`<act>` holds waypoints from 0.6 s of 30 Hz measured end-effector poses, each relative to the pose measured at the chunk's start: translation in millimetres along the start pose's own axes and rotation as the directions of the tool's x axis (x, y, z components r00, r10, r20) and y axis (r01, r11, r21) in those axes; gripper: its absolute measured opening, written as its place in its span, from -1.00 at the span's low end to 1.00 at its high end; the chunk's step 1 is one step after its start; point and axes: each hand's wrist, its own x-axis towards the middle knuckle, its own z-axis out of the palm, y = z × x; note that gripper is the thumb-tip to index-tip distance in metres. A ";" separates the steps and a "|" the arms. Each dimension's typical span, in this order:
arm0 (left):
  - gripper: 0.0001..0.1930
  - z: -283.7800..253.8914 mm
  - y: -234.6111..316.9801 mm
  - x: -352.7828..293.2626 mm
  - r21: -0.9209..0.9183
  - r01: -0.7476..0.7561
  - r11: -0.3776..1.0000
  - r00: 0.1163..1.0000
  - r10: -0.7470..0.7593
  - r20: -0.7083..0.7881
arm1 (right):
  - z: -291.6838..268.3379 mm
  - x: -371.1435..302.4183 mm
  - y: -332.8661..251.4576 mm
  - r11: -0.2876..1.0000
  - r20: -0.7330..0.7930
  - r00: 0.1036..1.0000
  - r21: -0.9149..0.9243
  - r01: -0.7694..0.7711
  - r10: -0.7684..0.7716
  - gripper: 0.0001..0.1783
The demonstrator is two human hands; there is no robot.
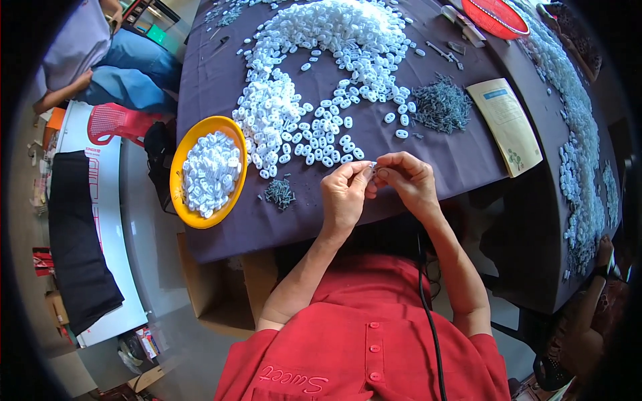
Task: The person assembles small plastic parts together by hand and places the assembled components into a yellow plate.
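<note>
Near the table's front edge, my left hand (343, 197) and my right hand (413, 186) meet fingertip to fingertip. The left thumb and fingers pinch a small white two-holed oval plastic piece (373, 165), mostly covered by the fingertips. My right fingers are closed against it; whatever else they hold is hidden. Beyond my hands spreads a big pile of the same white oval pieces (271, 110). A small heap of grey screw-like pins (279, 193) lies left of my left hand, and a larger heap of grey pins (441, 105) sits beyond my right hand.
A yellow bowl (179, 155) of white pieces stands at the table's left edge. To the right are a tan paper booklet (506, 127), a red basket (495, 19) and another table heaped with pieces (580, 144). Other people (110, 67) sit left and right. A cardboard box (217, 294) stands below.
</note>
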 end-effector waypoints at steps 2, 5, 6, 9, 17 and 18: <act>-0.89 -0.5 0.9 -0.3 0.005 -0.002 1.000 1.000 0.002 0.004 | 1.7 0.2 -2.0 1.000 0.012 1.000 -0.011 0.014 -0.014 -0.89; -0.89 -0.9 -1.6 -1.2 0.011 -0.009 1.000 1.000 0.009 0.023 | 2.0 -0.3 -1.8 0.996 0.020 1.000 -0.080 0.023 -0.022 -0.93; -0.89 -0.8 -2.6 -1.6 0.012 -0.014 1.000 0.999 0.013 0.036 | 1.8 -0.3 -1.8 0.991 0.016 1.000 -0.136 0.017 -0.015 -0.93; -0.88 2.3 -3.0 -6.3 -0.005 -0.023 1.000 0.999 0.023 0.024 | 3.1 -1.1 -8.7 0.989 0.031 0.999 -0.146 0.019 -0.014 -0.93; -0.87 -5.8 -12.7 -3.0 -0.223 0.095 0.970 0.991 -0.071 0.115 | -1.3 1.4 -11.2 0.962 0.051 0.999 -0.272 -0.004 0.019 -0.93; -0.88 -10.1 -12.8 -2.4 -0.209 0.109 0.972 0.990 -0.087 0.112 | -0.5 2.7 -16.0 0.971 0.094 0.995 -0.240 -0.016 0.040 -0.89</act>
